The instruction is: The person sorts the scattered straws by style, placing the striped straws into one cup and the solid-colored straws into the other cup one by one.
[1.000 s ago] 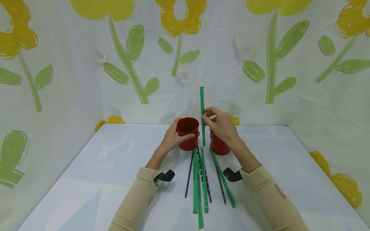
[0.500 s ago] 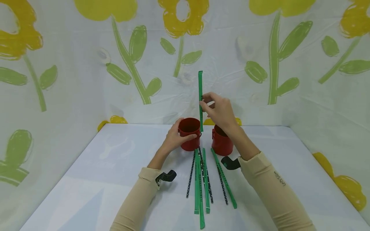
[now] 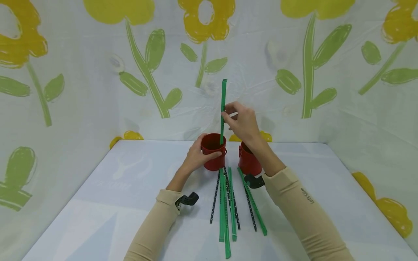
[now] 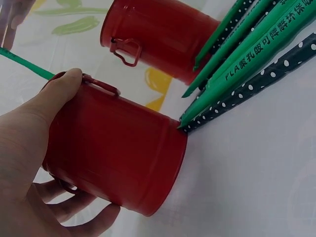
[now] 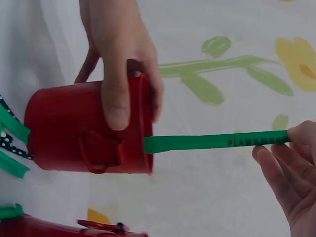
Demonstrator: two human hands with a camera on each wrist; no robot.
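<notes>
My left hand (image 3: 196, 156) grips a small red bucket (image 4: 113, 148) by its side, thumb on the near wall and fingers around the far side. The bucket stands upright on the table. Between thumb and fingertips, my right hand (image 3: 243, 121) pinches a green-wrapped straw (image 3: 223, 92) with dark print, near its middle in the head view. The straw is almost upright, its lower end at the right side of the bucket's mouth; whether it has passed the rim I cannot tell. A second red bucket (image 3: 249, 163) stands to the right, partly hidden by my right forearm.
On the white table (image 3: 98, 203), several green-wrapped straws (image 3: 222, 206) and black straws with white dots (image 3: 214, 199) lie in front of the buckets, pointing toward me. A flower-printed sheet (image 3: 248, 54) hangs behind the table.
My right hand has lifted the green-wrapped straw from between the buckets, then moved it left to the left bucket's mouth. My left hand keeps its grip on that bucket.
</notes>
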